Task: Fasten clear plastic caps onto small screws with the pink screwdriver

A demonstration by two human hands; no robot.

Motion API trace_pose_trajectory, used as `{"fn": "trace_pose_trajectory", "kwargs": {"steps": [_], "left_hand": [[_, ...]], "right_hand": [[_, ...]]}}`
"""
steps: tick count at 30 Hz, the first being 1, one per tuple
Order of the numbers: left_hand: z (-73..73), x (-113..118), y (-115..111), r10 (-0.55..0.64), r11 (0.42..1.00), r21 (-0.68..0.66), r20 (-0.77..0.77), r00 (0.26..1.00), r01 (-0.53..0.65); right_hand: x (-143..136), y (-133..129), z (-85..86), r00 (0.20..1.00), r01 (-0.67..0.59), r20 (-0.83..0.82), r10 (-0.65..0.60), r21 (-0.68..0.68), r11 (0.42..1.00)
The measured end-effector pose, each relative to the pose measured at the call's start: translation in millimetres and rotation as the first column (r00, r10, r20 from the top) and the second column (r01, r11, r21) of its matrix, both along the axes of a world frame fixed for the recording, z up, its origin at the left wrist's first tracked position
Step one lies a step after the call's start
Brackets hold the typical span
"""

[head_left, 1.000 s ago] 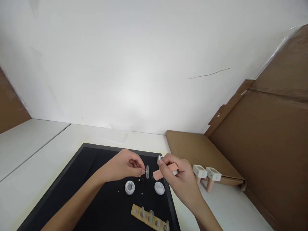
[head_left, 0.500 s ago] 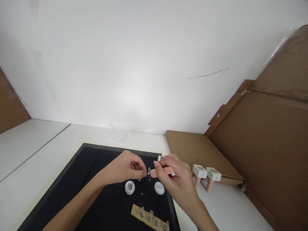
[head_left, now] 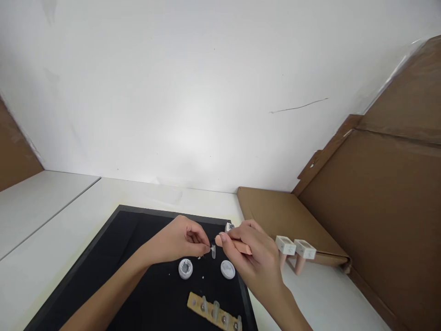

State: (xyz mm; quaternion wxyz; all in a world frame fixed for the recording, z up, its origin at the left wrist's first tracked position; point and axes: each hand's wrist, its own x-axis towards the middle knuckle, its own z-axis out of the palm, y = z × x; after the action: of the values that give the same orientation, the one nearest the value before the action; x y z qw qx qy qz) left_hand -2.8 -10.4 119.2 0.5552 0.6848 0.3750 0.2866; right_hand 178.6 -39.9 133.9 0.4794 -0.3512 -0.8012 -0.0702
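My left hand (head_left: 181,241) is closed in a pinch at its thumb and fingertips, holding a small clear nail tip (head_left: 213,251) by a whitish bit at its back. My right hand (head_left: 257,250) is wrapped round a peach-coloured stick (head_left: 237,245) with a rounded end, which points left toward the nail tip with a small gap between them. Below the hands stand an open white jar (head_left: 185,269) with whitish stuff inside and a round white lid (head_left: 228,270). Nearer me lies a tan strip (head_left: 197,304) bearing several upright clear nail tips (head_left: 216,311) and round metal dots.
A black mat (head_left: 151,285) with a raised edge lies under the work, with white crumbs on it. A small white block (head_left: 229,227) is partly behind my right hand. To the right are two white square blocks (head_left: 305,249) with peach stems, and a flat cardboard box (head_left: 275,207).
The peach stick has moved slightly right, away from the nail tip, and turned a little in my right hand. My left hand has stayed in place.
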Motion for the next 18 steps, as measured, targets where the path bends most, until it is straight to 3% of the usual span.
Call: {"fn": "trace_pose_trajectory", "kwargs": {"steps": [6,18], "left_hand": [[-1.9,-1.2,4.6,0.028,1.000,-0.010,0.006,1.000,-0.028],[-1.8,1.1,-0.2,0.006,1.000,-0.005,0.015,1.000,-0.006]], "right_hand": [[-0.9,-1.6,4.1,1.000,-0.019,-0.021,0.019,0.000,1.000],[-1.8,-0.7,3.5,0.993,-0.023,0.117,0.023,-0.001,1.000]]}}
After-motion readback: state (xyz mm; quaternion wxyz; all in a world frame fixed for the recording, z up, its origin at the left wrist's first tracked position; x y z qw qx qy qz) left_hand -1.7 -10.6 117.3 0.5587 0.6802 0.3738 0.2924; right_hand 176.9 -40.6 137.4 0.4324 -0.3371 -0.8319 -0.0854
